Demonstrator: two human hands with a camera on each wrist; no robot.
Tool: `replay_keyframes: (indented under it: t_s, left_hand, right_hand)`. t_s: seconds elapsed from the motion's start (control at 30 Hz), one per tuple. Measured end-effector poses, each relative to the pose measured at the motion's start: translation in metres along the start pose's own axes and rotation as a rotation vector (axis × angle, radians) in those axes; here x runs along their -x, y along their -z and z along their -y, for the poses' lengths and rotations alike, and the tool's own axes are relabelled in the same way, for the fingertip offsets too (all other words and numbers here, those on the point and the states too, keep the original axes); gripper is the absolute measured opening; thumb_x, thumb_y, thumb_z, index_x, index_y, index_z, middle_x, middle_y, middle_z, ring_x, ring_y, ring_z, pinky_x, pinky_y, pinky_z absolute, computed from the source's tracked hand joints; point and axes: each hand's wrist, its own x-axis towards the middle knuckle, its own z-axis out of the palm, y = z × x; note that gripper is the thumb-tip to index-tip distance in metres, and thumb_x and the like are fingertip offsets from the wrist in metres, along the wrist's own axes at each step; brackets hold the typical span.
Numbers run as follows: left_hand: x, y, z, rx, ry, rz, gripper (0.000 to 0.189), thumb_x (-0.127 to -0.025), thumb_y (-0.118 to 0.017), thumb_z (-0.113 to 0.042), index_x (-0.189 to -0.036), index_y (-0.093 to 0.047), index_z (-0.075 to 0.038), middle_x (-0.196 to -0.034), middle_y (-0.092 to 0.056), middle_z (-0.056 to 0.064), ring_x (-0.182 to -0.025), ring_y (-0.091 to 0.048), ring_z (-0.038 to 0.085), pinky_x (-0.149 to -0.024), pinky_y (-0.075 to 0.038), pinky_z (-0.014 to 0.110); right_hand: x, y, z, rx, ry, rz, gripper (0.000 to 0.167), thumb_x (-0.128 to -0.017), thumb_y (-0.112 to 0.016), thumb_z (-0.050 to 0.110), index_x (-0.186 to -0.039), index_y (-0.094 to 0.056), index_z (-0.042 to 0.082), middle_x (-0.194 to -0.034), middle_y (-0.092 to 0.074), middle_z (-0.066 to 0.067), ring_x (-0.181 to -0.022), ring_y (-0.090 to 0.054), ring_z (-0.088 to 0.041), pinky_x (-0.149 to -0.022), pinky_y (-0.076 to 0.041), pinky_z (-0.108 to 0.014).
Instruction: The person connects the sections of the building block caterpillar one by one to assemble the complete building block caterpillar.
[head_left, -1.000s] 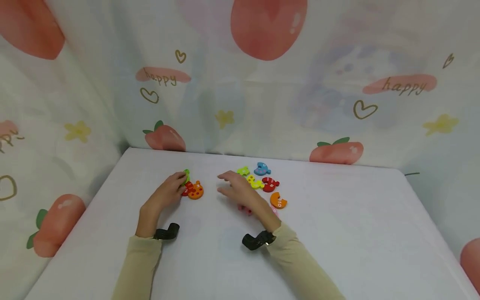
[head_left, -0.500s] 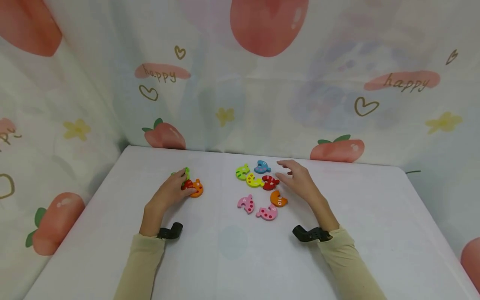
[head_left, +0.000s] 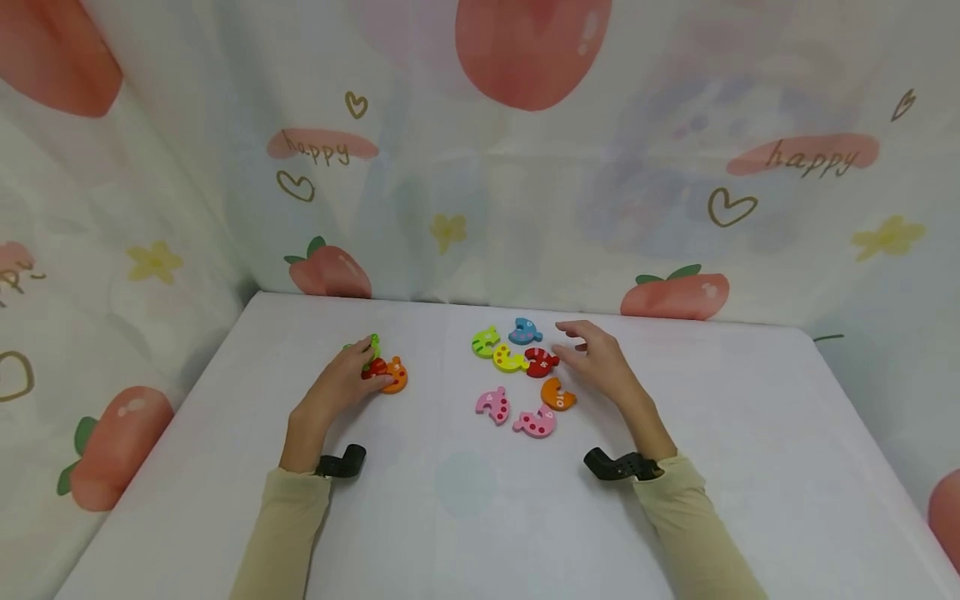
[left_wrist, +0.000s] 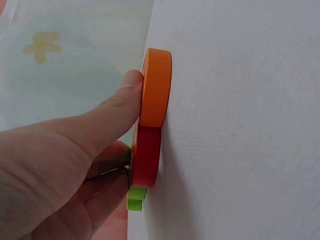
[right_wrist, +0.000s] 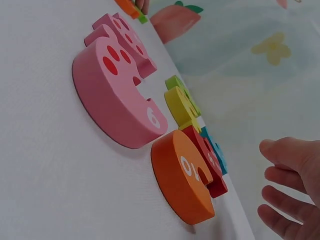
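Observation:
My left hand (head_left: 341, 387) lies over a small cluster of animal-shaped number pieces on the left. Its thumb touches the top of the orange piece (left_wrist: 156, 87), and its other fingers rest over the red piece (left_wrist: 146, 157) and the green piece (left_wrist: 136, 197), partly covering them. To the right, my right hand (head_left: 596, 358) hovers with loosely bent fingers and holds nothing. Nearest to it are a red striped piece (head_left: 540, 362), a blue piece (head_left: 525, 331) and an orange piece marked 10 (right_wrist: 182, 180).
Beside these lie a yellow piece (head_left: 510, 358) and a lime green piece (head_left: 485, 342). Closer to me are two spotted pink pieces, one on the left (head_left: 492, 406) and one on the right (head_left: 536, 422). A printed curtain (head_left: 517, 208) hangs behind the white table (head_left: 465, 542).
My right hand has moved right, off the middle of the table, uncovering the pink pieces. My left hand's thumb has come onto the orange piece. Over the last half second both hands stay nearly still.

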Motion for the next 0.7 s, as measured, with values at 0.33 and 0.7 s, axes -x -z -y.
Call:
replay_keyframes:
  t_s: [0.33, 0.7]
  left_hand:
    - [-0.001, 0.001, 0.005, 0.015, 0.016, 0.013, 0.073, -0.088, -0.071, -0.032, -0.141, -0.042, 0.009, -0.154, -0.033, 0.025, -0.143, -0.030, 0.044, -0.116, -0.028, 0.055]
    - [-0.001, 0.002, 0.007, 0.008, 0.027, 0.026, 0.073, -0.089, -0.070, -0.031, -0.142, -0.040, 0.009, -0.155, -0.031, 0.024, -0.143, -0.029, 0.044, -0.116, -0.028, 0.056]
  right_hand:
    - [-0.001, 0.003, -0.008, -0.002, -0.014, 0.005, 0.048, -0.094, -0.063, 0.021, -0.137, -0.051, 0.003, -0.138, -0.055, -0.019, -0.123, -0.053, -0.036, -0.099, -0.051, -0.050]
    - [0.000, 0.007, -0.012, -0.002, -0.045, -0.009, 0.048, -0.095, -0.063, 0.023, -0.138, -0.051, 0.005, -0.138, -0.054, -0.019, -0.124, -0.053, -0.036, -0.099, -0.051, -0.050]
